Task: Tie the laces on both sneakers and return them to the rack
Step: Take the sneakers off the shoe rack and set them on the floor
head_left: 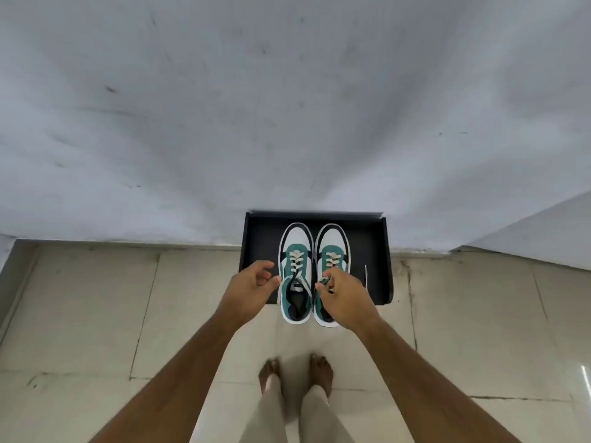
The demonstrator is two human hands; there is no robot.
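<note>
Two sneakers side by side on a black rack (380, 251) down on the floor (96, 314), against the wall (287, 91) — left sneaker (295, 251) and right sneaker (332, 244), green, white and black with cream laces. Toes pointing away toward the wall, long axes running straight out from the bare feet (295, 372), heels hanging a bit past the rack's front edge.

Left hand (252, 286) just beside the left sneaker's outer side, about level with the tongue — fingers loosely curled and apart, gripping nothing, tips right by the collar; hard to say if touching.

Right hand (342, 295) over the right sneaker's tongue area, fingers pressed together pinching something small there, looks like lace, can't tell for sure. One loose lace end (366, 274) trailing on the rack right of that sneaker.

Small white logo label on the left tongue — looks like PUMA, pretty blurry though.
</note>
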